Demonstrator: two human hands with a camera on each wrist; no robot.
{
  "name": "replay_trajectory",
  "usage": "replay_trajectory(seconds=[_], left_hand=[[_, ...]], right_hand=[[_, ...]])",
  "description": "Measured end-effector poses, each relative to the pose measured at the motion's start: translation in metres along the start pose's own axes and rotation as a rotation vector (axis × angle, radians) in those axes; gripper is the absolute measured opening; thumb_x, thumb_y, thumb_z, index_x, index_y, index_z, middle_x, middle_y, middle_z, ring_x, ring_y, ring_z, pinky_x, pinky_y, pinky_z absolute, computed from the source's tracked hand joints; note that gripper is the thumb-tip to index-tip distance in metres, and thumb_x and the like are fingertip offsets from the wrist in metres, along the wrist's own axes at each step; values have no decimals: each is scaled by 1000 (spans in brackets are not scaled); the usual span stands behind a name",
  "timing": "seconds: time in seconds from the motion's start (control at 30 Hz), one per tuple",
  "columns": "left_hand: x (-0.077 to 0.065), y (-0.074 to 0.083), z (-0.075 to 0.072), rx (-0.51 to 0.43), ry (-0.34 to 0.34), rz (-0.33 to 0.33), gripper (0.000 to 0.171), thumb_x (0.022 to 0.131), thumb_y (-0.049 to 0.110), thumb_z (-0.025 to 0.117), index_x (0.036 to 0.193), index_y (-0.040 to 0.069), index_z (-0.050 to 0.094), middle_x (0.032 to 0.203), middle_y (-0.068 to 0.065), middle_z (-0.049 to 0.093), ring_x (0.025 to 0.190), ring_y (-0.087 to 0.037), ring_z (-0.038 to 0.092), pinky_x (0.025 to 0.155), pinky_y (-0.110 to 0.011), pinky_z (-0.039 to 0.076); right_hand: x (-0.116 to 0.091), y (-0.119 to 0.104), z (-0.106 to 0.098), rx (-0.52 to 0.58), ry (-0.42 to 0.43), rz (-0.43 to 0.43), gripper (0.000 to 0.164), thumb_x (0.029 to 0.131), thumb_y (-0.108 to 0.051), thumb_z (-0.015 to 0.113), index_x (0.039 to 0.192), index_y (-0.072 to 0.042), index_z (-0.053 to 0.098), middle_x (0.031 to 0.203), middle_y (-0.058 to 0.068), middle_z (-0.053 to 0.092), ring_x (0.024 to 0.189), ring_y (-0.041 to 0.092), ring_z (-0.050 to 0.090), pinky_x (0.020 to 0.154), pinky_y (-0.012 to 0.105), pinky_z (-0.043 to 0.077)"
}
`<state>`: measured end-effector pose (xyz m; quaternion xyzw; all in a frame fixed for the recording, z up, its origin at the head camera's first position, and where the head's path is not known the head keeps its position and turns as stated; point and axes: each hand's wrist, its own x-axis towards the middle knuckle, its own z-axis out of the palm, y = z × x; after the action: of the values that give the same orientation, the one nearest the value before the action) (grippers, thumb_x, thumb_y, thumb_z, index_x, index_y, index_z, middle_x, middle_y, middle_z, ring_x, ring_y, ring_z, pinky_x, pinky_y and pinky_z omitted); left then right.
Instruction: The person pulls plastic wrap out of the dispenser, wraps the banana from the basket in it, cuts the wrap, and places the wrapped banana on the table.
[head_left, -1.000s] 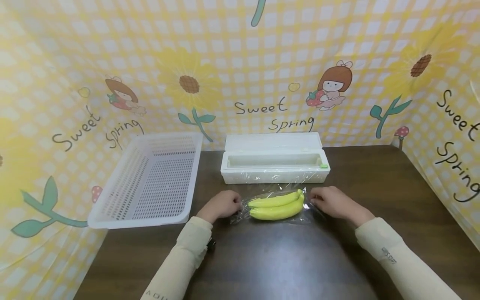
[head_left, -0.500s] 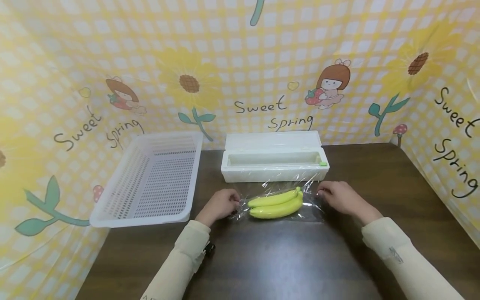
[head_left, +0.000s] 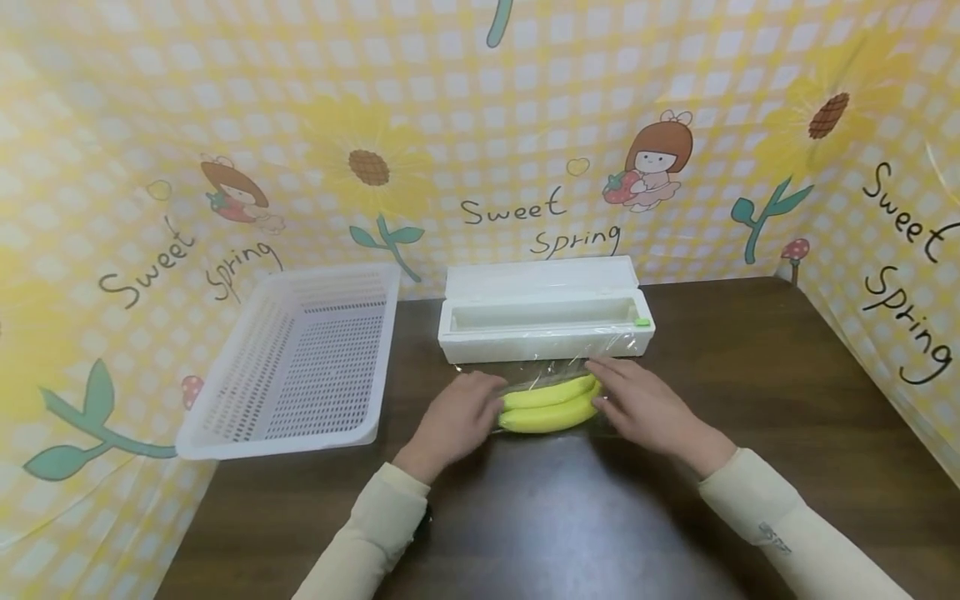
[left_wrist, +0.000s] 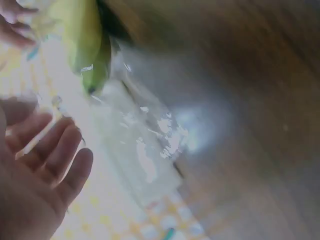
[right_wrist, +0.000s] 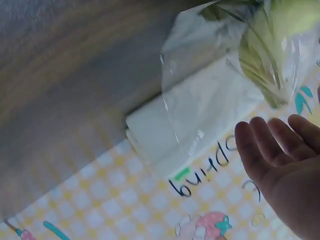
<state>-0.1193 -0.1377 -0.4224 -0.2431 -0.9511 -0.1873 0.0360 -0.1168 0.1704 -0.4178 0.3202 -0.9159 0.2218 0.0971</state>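
Two yellow bananas (head_left: 551,414), joined at the stem, lie on clear plastic film (left_wrist: 150,145) in front of a long white box (head_left: 543,346). At their left end is my left hand (head_left: 457,421), its fingers loosely bent in the left wrist view and not gripping anything. My right hand (head_left: 648,408) is at the stem end, fingers nearly straight in the right wrist view, where film (right_wrist: 172,90) hangs loose beside the bananas. In the head view the fingertips overlap the banana ends, so I cannot tell how firmly they touch. Both wrist views are blurred.
The white box's lid (head_left: 540,277) stands raised at the back, and a small green piece (head_left: 642,322) sits at its right end. A white plastic basket (head_left: 386,367) stands on the left of the dark wooden table (head_left: 525,517). Patterned cloth (head_left: 517,108) surrounds the table.
My right hand first moved outward to the right, pulling the film's edge flat, then came back in to the bananas. My left hand has moved slightly inward. Both hands have released the film's edges.
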Motion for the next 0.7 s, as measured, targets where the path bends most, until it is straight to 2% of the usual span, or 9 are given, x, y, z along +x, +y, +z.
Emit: replay_trajectory(seconds=[0.07, 0.13, 0.23, 0.4, 0.5, 0.63, 0.7], left_hand=[[-1, 6, 1, 24, -66, 79, 42, 100, 28, 65, 134, 5, 61, 127, -10, 64, 115, -28, 59, 98, -44, 48], [-3, 9, 3, 26, -127, 84, 51, 97, 33, 69, 138, 5, 58, 131, -10, 62, 119, -28, 57, 100, -44, 47], [-2, 9, 8, -23, -165, 24, 54, 96, 29, 72, 141, 5, 55, 135, -10, 59, 123, -27, 55, 103, -42, 45], [5, 3, 14, -198, -172, -67, 49, 96, 16, 71, 141, 5, 55, 137, -12, 58, 125, -27, 54, 105, -43, 43], [11, -2, 14, -290, -170, -122, 48, 95, 14, 71, 140, 6, 57, 134, -12, 60, 119, -26, 57, 101, -44, 45], [20, -8, 12, -403, -173, -217, 46, 95, 16, 72, 138, 7, 59, 122, -10, 65, 103, -23, 60, 91, -42, 49], [23, -11, 12, -491, -179, -262, 44, 96, 15, 71, 137, 5, 59, 118, -11, 66, 99, -22, 62, 88, -41, 51]], right_hand=[[1, 2, 6, 20, -18, -2, 54, 94, -14, 71, 141, 7, 52, 141, 24, 54, 130, 41, 50, 105, 56, 41], [2, 6, 11, 51, -32, 3, 56, 93, -10, 72, 141, 8, 50, 141, 26, 53, 130, 42, 50, 105, 56, 40], [5, 13, 15, 109, -34, 1, 54, 91, -2, 71, 139, 9, 50, 136, 27, 56, 125, 42, 53, 103, 56, 43], [11, 23, 19, 215, -36, 25, 46, 92, 4, 68, 136, 8, 55, 126, 24, 61, 110, 37, 61, 93, 52, 50], [15, 27, 22, 282, -29, 102, 41, 94, 1, 67, 134, 6, 58, 125, 23, 63, 108, 36, 63, 91, 52, 51], [25, 32, 26, 362, -8, 217, 36, 96, -1, 65, 131, 6, 61, 125, 24, 64, 111, 39, 62, 94, 54, 49], [30, 35, 28, 399, -1, 271, 33, 96, -1, 63, 128, 7, 62, 123, 24, 65, 110, 38, 62, 94, 54, 48]])
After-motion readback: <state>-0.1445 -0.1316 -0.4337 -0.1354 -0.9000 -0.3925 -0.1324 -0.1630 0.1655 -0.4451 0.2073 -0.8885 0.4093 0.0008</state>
